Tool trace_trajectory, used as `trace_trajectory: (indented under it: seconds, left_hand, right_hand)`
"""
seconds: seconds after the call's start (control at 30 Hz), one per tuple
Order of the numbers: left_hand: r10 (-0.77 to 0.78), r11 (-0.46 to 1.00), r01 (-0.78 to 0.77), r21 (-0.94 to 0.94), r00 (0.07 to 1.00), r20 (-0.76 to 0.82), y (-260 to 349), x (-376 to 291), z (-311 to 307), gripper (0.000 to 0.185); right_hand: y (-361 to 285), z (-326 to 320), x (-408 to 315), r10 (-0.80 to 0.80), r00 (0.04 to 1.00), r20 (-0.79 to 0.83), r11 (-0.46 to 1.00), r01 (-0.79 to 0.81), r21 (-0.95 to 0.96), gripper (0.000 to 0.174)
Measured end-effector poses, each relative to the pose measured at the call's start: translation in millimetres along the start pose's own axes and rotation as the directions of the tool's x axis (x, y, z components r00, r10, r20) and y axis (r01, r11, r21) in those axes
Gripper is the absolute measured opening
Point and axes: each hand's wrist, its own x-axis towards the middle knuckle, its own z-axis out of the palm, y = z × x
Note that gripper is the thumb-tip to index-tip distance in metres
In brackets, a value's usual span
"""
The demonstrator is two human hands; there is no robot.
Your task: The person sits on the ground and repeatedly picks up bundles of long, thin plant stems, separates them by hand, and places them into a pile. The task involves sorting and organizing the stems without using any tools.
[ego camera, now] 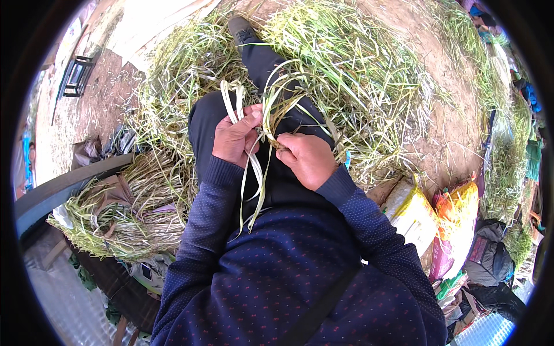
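My left hand (237, 137) grips a small bundle of pale, flat plant strands (229, 103), folded over above the fingers, with loose ends hanging below onto my lap. Close beside it, my right hand (306, 159) pinches the lower end of a looser tuft of green and brownish grass blades (269, 113). Those blades arch up and over to the right across my dark trouser leg. Both hands are above my lap, their fingertips a short way apart. Where the two bunches meet between the fingers is partly hidden.
Heaps of long cut grass (350, 82) surround my outstretched leg and shoe (242, 29). A pile of drier stalks (143, 216) lies at left by a curved rim (78, 177). Filled woven sacks (454, 229) and a grey backpack (489, 255) stand at right. A dark frame (78, 77) lies far left.
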Motion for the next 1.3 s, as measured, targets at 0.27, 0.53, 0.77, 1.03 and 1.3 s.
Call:
trace_trajectory:
  seconds: [0.27,0.53,0.77,1.03,1.3]
  left_hand:
    - [0.021,0.997,-0.021,0.079,1.0,0.003,-1.2,1.1,-1.1,0.017]
    - [0.064,0.991,-0.067,0.118,0.997,0.033,-7.8,-1.5,6.2,0.013]
    - [0.14,0.985,-0.138,0.104,0.99,-0.016,-18.5,-3.7,10.2,0.009]
    - [0.095,0.992,-0.097,-0.079,0.995,-0.03,-12.4,-1.7,6.9,0.006]
    - [0.099,0.995,-0.099,-0.005,0.993,-0.067,-14.8,-2.2,18.0,0.005]
  right_hand:
    - [2.4,-8.8,21.0,0.288,0.891,0.352,0.489,-0.453,0.746,0.029]
    - [22.7,18.6,45.2,0.317,0.948,0.04,0.189,-0.105,0.976,0.018]
    - [18.9,14.1,40.3,0.32,0.945,-0.064,0.331,-0.048,0.943,0.009]
    - [18.9,-11.6,17.7,0.308,0.951,0.004,0.539,-0.178,0.823,0.011]
    - [17.9,-17.2,19.7,0.304,0.952,0.046,0.575,-0.222,0.788,0.011]
